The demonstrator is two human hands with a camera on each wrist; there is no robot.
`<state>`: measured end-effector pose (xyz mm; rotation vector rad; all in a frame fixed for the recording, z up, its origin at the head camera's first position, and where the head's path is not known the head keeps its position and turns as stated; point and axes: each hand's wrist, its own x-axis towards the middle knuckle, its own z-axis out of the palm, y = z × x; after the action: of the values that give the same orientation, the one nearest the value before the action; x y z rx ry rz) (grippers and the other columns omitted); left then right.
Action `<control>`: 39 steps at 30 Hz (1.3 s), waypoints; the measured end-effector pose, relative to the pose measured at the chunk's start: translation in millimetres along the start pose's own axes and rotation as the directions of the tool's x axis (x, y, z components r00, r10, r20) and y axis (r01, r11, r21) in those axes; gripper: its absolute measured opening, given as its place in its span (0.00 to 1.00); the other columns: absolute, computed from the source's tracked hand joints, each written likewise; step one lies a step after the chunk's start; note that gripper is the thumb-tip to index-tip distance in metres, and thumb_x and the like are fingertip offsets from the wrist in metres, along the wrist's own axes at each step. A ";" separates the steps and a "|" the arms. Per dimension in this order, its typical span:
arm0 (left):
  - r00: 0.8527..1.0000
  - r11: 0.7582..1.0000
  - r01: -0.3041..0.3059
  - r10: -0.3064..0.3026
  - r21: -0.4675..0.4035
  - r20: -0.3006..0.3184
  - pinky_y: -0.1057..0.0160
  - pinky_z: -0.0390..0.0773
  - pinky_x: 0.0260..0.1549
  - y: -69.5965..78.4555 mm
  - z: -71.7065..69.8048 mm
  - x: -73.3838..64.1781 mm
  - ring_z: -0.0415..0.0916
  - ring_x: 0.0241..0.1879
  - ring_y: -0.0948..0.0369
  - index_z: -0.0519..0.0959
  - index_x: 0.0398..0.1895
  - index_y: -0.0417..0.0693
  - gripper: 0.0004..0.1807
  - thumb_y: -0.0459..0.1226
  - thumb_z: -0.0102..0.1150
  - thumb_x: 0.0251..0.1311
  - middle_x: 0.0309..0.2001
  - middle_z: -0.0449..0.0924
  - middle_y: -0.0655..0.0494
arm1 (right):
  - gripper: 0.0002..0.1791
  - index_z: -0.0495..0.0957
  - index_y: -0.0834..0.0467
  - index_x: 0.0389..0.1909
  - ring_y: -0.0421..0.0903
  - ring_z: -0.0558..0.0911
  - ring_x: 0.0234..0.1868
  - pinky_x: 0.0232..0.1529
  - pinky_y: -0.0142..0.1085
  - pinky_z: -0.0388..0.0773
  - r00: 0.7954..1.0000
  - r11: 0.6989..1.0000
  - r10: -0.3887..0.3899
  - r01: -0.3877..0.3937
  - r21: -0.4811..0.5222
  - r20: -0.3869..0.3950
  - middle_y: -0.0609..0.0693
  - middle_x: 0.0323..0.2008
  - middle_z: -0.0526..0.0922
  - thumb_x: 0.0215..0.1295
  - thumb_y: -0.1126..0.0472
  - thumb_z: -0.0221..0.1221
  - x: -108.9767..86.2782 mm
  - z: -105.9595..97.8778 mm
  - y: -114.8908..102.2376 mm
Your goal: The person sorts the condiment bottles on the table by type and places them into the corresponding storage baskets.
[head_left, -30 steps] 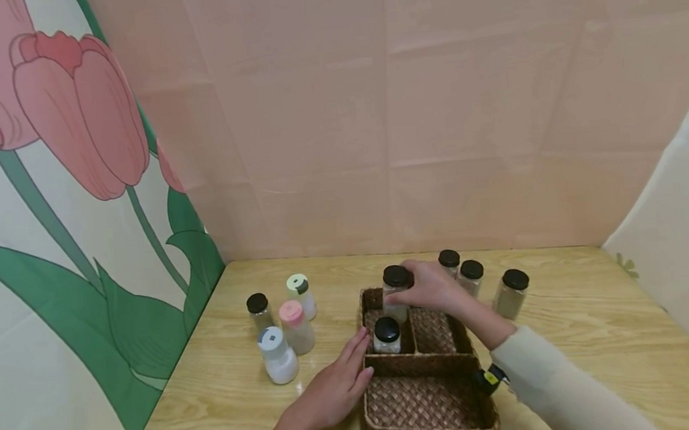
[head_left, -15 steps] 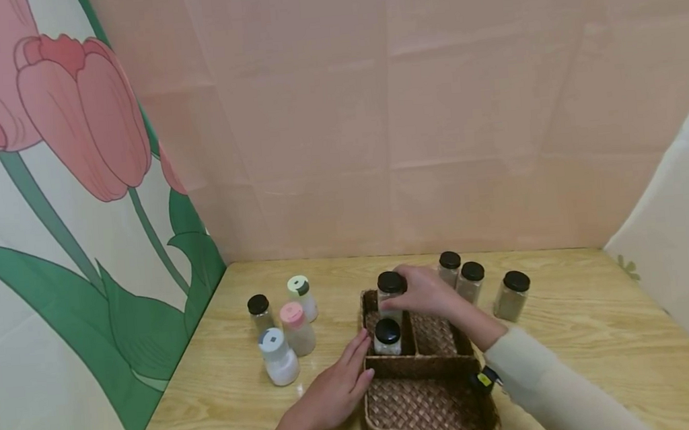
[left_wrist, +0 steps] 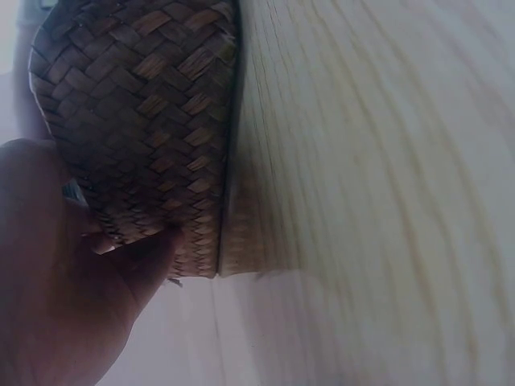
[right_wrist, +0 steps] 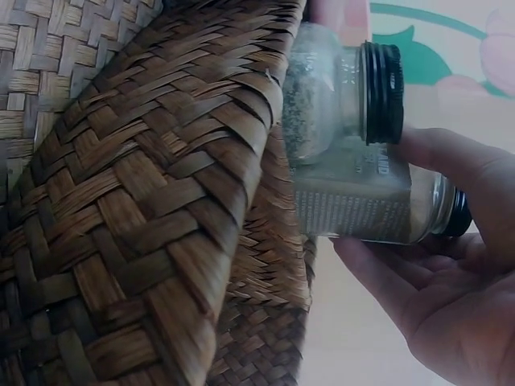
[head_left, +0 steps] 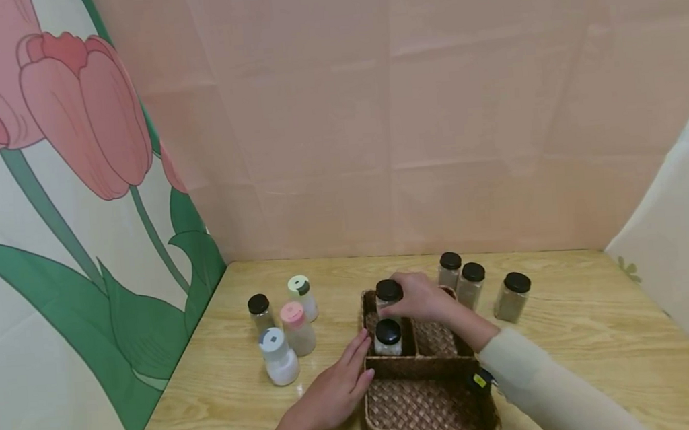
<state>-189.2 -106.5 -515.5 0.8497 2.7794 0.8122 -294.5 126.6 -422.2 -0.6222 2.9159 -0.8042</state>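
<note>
Compared with a second ago, the held jar (head_left: pixel 389 290) sits lower and slightly further left, its black cap now closer to the cap of the front jar (head_left: pixel 388 336) in the head view. It is upright, its lower part down inside the far left compartment of the basket (head_left: pixel 423 404); whether its base touches the bottom cannot be seen. The right hand (head_left: pixel 420 297) has come down with it, thumb and fingers closed round the jar just below the cap. In the right wrist view the thumb and fingers pinch its labelled glass from opposite sides, and the front jar is just beside it.

The left hand (head_left: pixel 334 388) has stayed where it was: fingers extended and only slightly spread, touching the basket's left wall, gripping no jar. The front jar also stands as before, upright in the near part of the same compartment.

On the surface (head_left: pixel 602 329) nothing else has shifted. Left of the basket are a dark jar (head_left: pixel 260 314), a green-capped bottle (head_left: pixel 303 298), a pink-capped bottle (head_left: pixel 296 327) and a white bottle (head_left: pixel 279 356); beyond its right side stand three jars (head_left: pixel 470 286) with black caps, one set apart.
</note>
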 end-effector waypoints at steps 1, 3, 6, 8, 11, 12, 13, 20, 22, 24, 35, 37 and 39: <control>1.000 1.000 0.001 -0.001 -0.001 0.001 0.49 0.70 0.68 0.0 -0.3 -0.2 0.57 0.76 0.54 0.40 0.83 0.59 0.34 0.57 0.23 0.81 0.83 0.35 0.60 | 0.37 0.78 0.63 0.55 0.44 0.81 0.32 0.29 0.38 0.79 1.000 1.000 -0.004 0.004 0.005 0.003 0.50 0.37 0.85 0.51 0.42 0.76 0.3 0.7 -0.1; 1.000 1.000 0.001 -0.001 0.000 0.001 0.49 0.70 0.68 0.2 -0.6 -0.3 0.57 0.76 0.54 0.41 0.83 0.59 0.34 0.57 0.23 0.80 0.83 0.35 0.60 | 0.35 0.79 0.63 0.52 0.43 0.80 0.30 0.27 0.37 0.77 1.000 1.000 -0.015 0.015 0.009 0.005 0.49 0.34 0.84 0.51 0.43 0.76 0.7 1.8 0.0; 1.000 1.000 0.003 -0.003 -0.002 0.003 0.49 0.70 0.68 0.4 -1.1 -0.7 0.56 0.76 0.55 0.41 0.83 0.59 0.34 0.57 0.23 0.80 0.83 0.35 0.60 | 0.33 0.79 0.62 0.51 0.42 0.79 0.29 0.27 0.36 0.77 1.000 1.000 -0.024 0.024 0.020 0.011 0.48 0.32 0.83 0.51 0.44 0.76 1.2 2.1 0.6; 1.000 1.000 0.005 -0.005 -0.002 0.004 0.49 0.70 0.68 0.6 -1.2 -0.7 0.56 0.76 0.55 0.41 0.83 0.60 0.34 0.57 0.23 0.80 0.83 0.35 0.60 | 0.34 0.79 0.62 0.51 0.42 0.80 0.29 0.28 0.36 0.77 1.000 0.999 -0.021 0.021 0.026 0.017 0.47 0.33 0.83 0.51 0.44 0.76 2.1 2.5 2.2; 1.000 1.000 0.005 -0.005 0.000 0.004 0.49 0.70 0.68 1.0 -1.1 -0.5 0.56 0.76 0.54 0.41 0.83 0.60 0.34 0.57 0.23 0.80 0.83 0.35 0.60 | 0.34 0.79 0.62 0.53 0.41 0.80 0.31 0.30 0.37 0.79 0.999 1.000 -0.018 0.017 0.025 0.028 0.47 0.34 0.84 0.52 0.44 0.76 3.8 3.7 6.1; 1.000 1.000 0.004 -0.004 0.001 0.004 0.49 0.70 0.68 1.1 -1.0 -0.4 0.56 0.76 0.54 0.41 0.83 0.59 0.34 0.57 0.23 0.80 0.83 0.35 0.60 | 0.34 0.79 0.62 0.53 0.41 0.80 0.32 0.31 0.37 0.79 0.999 1.000 -0.016 0.015 0.023 0.033 0.47 0.35 0.84 0.52 0.44 0.76 4.4 4.4 7.6; 1.000 1.000 0.003 -0.003 0.003 0.003 0.49 0.70 0.68 1.0 -0.8 -0.2 0.57 0.76 0.54 0.41 0.83 0.59 0.34 0.57 0.23 0.81 0.83 0.35 0.60 | 0.33 0.79 0.61 0.52 0.42 0.80 0.32 0.32 0.37 0.79 0.999 1.000 -0.014 0.013 0.020 0.037 0.47 0.35 0.84 0.53 0.44 0.76 4.9 4.9 9.1; 1.000 1.000 -0.002 0.002 0.001 0.007 0.49 0.70 0.68 -0.6 0.3 0.2 0.56 0.76 0.54 0.41 0.83 0.60 0.33 0.57 0.23 0.81 0.83 0.35 0.59 | 0.27 0.81 0.59 0.46 0.42 0.79 0.32 0.32 0.38 0.79 0.998 0.998 -0.050 0.051 -0.023 0.047 0.45 0.33 0.83 0.54 0.45 0.75 5.6 7.9 16.6; 1.000 1.000 -0.002 0.002 0.000 0.007 0.49 0.71 0.68 -0.9 0.3 0.3 0.57 0.76 0.54 0.41 0.83 0.60 0.34 0.57 0.23 0.80 0.83 0.36 0.59 | 0.25 0.81 0.59 0.44 0.41 0.79 0.31 0.31 0.37 0.78 0.997 0.998 -0.053 0.054 -0.021 0.048 0.45 0.32 0.82 0.55 0.46 0.75 5.4 8.7 16.7; 1.000 1.000 -0.004 0.004 0.001 0.003 0.49 0.71 0.68 -1.0 0.3 0.4 0.57 0.76 0.54 0.41 0.83 0.59 0.34 0.57 0.23 0.80 0.83 0.36 0.59 | 0.23 0.81 0.58 0.42 0.41 0.78 0.29 0.29 0.37 0.77 0.997 0.998 -0.054 0.055 -0.016 0.049 0.45 0.30 0.81 0.55 0.47 0.75 5.6 9.4 16.5; 1.000 1.000 0.006 -0.006 -0.002 0.009 0.48 0.70 0.68 -0.2 0.1 -0.4 0.58 0.76 0.54 0.40 0.83 0.60 0.34 0.58 0.22 0.80 0.83 0.35 0.61 | 0.22 0.81 0.58 0.40 0.40 0.77 0.28 0.29 0.35 0.76 0.990 0.994 -0.105 0.108 -0.027 0.090 0.43 0.28 0.80 0.55 0.47 0.75 8.5 8.6 18.9; 1.000 1.000 0.010 -0.010 -0.002 0.011 0.48 0.70 0.68 0.4 -0.5 -0.3 0.58 0.76 0.54 0.40 0.83 0.61 0.34 0.58 0.22 0.80 0.83 0.35 0.62 | 0.21 0.81 0.58 0.40 0.40 0.77 0.27 0.28 0.35 0.76 0.987 0.992 -0.121 0.124 -0.031 0.101 0.43 0.28 0.80 0.56 0.48 0.74 9.4 8.4 19.6; 1.000 1.000 0.014 -0.014 -0.002 0.011 0.48 0.70 0.68 1.3 -1.2 0.0 0.58 0.76 0.54 0.40 0.83 0.61 0.34 0.58 0.22 0.80 0.83 0.35 0.62 | 0.21 0.81 0.58 0.41 0.39 0.77 0.27 0.28 0.35 0.76 0.985 0.990 -0.133 0.137 -0.033 0.110 0.43 0.29 0.81 0.57 0.48 0.74 10.4 8.3 20.1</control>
<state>-188.9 -106.2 -513.8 0.8307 2.7713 0.8047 -310.1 134.2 -439.0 -0.8472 2.8236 -0.7008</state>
